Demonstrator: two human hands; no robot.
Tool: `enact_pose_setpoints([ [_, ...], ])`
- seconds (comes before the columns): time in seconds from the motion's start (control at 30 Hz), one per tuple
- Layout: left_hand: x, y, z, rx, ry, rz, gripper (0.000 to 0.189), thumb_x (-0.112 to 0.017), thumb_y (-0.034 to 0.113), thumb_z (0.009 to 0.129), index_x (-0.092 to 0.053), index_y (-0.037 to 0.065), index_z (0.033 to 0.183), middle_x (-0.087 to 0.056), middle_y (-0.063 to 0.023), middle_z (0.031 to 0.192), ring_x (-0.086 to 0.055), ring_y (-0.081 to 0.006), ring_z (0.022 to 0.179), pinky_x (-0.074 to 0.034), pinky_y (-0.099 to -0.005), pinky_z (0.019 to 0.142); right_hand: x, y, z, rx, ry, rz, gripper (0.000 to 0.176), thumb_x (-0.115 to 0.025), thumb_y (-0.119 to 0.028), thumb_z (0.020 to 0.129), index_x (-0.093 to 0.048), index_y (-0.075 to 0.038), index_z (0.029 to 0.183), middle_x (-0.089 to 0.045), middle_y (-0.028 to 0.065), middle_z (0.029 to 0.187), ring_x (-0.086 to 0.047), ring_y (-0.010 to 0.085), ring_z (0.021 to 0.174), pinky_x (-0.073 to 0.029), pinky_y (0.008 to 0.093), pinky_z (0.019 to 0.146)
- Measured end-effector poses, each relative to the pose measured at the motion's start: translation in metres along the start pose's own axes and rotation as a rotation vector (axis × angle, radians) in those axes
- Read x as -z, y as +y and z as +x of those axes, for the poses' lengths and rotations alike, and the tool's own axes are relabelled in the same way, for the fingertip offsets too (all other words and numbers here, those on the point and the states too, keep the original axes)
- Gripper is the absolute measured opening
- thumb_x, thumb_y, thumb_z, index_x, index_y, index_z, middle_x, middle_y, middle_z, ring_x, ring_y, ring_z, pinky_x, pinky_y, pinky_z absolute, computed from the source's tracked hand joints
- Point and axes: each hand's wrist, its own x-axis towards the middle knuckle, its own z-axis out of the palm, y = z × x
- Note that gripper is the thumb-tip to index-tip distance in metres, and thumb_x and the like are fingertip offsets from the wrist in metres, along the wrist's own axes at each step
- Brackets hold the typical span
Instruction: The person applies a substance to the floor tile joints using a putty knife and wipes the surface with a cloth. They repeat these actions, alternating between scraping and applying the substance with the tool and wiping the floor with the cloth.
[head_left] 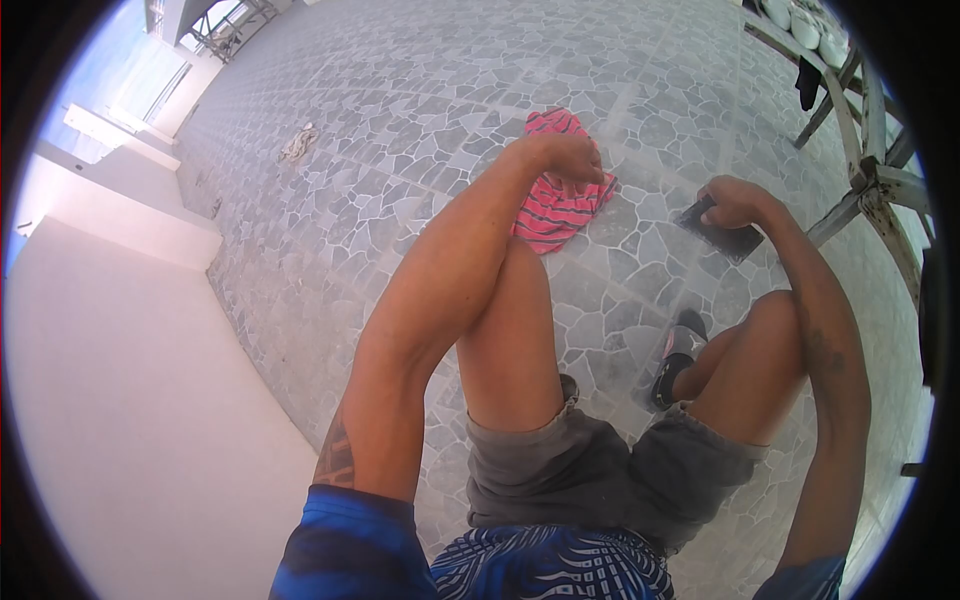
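A pink cloth with dark stripes (pixel 552 222) hangs or lies beneath my left hand (pixel 574 160), whose fingers are curled around part of it. Off to the right, my right hand (pixel 733 202) grips a dark, flat, rectangular object (pixel 728 238) by its upper left part, close to the floor. What the dark object is cannot be made out. Both hands are out in front of my bent knees, well apart from each other.
The floor (pixel 430 150) has a grey stone pattern. A pale wall (pixel 120 330) runs along the left. A crumpled light cloth (pixel 299 142) lies at the upper left. Wooden scaffolding (pixel 860 165) stands at the right, with a dark item (pixel 806 84) hanging from it.
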Motion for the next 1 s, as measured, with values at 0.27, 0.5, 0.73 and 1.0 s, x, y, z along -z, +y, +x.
enact_pose_setpoints([
  [0.27, -0.0005, 0.0004, -0.0008, -0.001, 0.008, -0.023, 0.035, -0.054, 0.035, 0.096, -0.067, 0.005, 0.107, -0.072, -0.0089, 0.085, -0.07, -0.0176, 0.078, -0.055, -0.0317, 0.07, -0.0053, 0.0054, 0.002, 0.035, 0.062, 0.006, 0.041, -0.07, -0.018, 0.074, -0.068, 0.0, 0.111, -0.07, 0.0225, 0.101, -0.067, 0.0356, 0.097, -0.051, 0.0414, 0.085],
  [0.5, 0.0008, 0.0051, -0.0056, 0.008, 0.014, -0.011, 0.036, -0.055, 0.035, 0.095, -0.068, 0.004, 0.107, -0.072, -0.009, 0.084, -0.07, -0.0177, 0.078, -0.056, -0.0317, 0.07, -0.005, 0.0056, 0.0019, 0.035, 0.056, 0.004, 0.041, -0.07, -0.019, 0.074, -0.068, -0.001, 0.111, -0.07, 0.0223, 0.101, -0.067, 0.0355, 0.097, -0.051, 0.0414, 0.085],
  [0.73, 0.0011, 0.0049, -0.0057, 0.003, 0.011, -0.008, 0.036, -0.054, 0.036, 0.096, -0.068, 0.004, 0.106, -0.072, -0.0096, 0.084, -0.07, -0.0184, 0.078, -0.056, -0.0321, 0.07, -0.0056, 0.0057, 0.0018, 0.047, 0.066, 0.006, 0.039, -0.07, -0.018, 0.074, -0.069, 0.0, 0.109, -0.07, 0.0223, 0.097, -0.067, 0.0352, 0.093, -0.051, 0.0419, 0.082],
  [1.0, 0.0037, 0.007, -0.0056, 0.029, -0.028, 0.013, 0.037, -0.054, 0.035, 0.096, -0.066, 0.002, 0.108, -0.072, -0.0121, 0.099, -0.072, -0.0234, 0.09, -0.059, -0.0357, 0.078, -0.0047, 0.0041, 0.001, 0.038, 0.062, 0.005, 0.04, -0.07, -0.018, 0.074, -0.068, 0.0, 0.111, -0.07, 0.0223, 0.099, -0.067, 0.0353, 0.095, -0.051, 0.0413, 0.084],
])
